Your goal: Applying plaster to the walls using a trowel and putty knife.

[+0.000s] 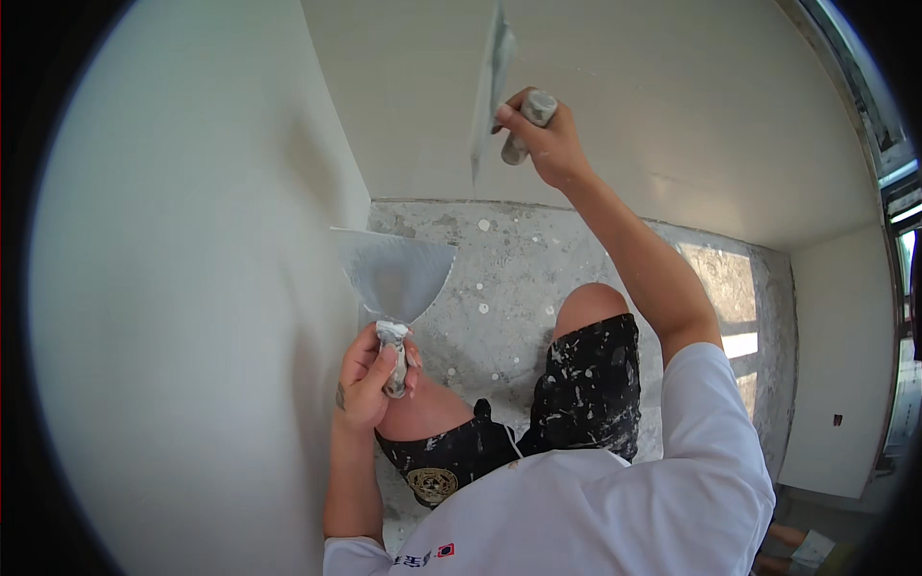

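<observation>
Head cam, looking down: left hand (370, 384) is wrapped around the handle of a wide putty knife (399, 278), blade up beside the white wall (192, 288). Farther out, right hand (543, 139) grips a plastering trowel (490, 86), blade against the wall above the speckled concrete floor (509, 278).

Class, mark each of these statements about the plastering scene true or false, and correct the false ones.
1. The left hand holds a wide, fan-shaped metal putty knife. True.
2. The right hand is empty. False: it grips the handle of a long flat metal trowel.
3. The trowel blade is raised against the white wall. True.
4. The bare concrete floor is spotless. False: it is dotted with white splashes.
5. The person wears plain blue trousers. False: black paint-spattered shorts.
</observation>
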Demonstrator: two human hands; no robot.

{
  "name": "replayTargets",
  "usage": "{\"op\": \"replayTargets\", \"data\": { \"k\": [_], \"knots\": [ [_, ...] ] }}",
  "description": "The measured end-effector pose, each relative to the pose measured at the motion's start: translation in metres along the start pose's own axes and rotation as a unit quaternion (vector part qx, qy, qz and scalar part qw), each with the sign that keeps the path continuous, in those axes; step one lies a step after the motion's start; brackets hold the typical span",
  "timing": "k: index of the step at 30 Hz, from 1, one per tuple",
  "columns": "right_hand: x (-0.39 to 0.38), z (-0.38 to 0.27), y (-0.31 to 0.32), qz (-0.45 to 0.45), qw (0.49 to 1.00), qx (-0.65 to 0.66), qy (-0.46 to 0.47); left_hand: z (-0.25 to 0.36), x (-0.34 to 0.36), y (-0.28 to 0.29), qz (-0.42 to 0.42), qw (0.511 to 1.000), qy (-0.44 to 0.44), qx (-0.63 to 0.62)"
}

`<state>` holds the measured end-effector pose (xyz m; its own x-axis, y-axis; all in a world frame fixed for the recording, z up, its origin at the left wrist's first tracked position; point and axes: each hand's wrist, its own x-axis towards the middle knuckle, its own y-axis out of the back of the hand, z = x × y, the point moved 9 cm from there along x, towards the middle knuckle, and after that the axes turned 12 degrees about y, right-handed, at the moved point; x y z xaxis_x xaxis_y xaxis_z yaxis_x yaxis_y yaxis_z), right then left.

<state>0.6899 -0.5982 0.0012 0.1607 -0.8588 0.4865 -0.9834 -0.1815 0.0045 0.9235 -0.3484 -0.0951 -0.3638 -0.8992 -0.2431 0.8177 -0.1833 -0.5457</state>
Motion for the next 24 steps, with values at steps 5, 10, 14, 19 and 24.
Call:
{"op": "replayTargets", "data": {
  "k": [5,10,14,19,24],
  "knots": [
    [-0.039,-0.025,0.077,0.045,0.973,0.224,0.042,0.005,0.066,0.005,-0.028,0.998,0.053,0.002],
    [-0.056,-0.036,0.062,0.035,0.945,0.326,0.007,-0.008,0.080,-0.013,-0.115,0.984,0.126,0.043],
    [-0.055,-0.033,0.015,0.013,0.935,0.352,-0.043,-0.005,0.077,-0.016,-0.105,0.981,0.103,0.125],
    [-0.054,-0.051,-0.066,-0.259,0.958,0.104,0.068,0.005,0.055,-0.021,-0.094,0.990,0.037,0.101],
    [-0.069,0.051,-0.047,-0.410,0.902,-0.069,-0.120,0.026,0.025,-0.001,-0.036,0.997,0.000,0.071]
  ]
}}
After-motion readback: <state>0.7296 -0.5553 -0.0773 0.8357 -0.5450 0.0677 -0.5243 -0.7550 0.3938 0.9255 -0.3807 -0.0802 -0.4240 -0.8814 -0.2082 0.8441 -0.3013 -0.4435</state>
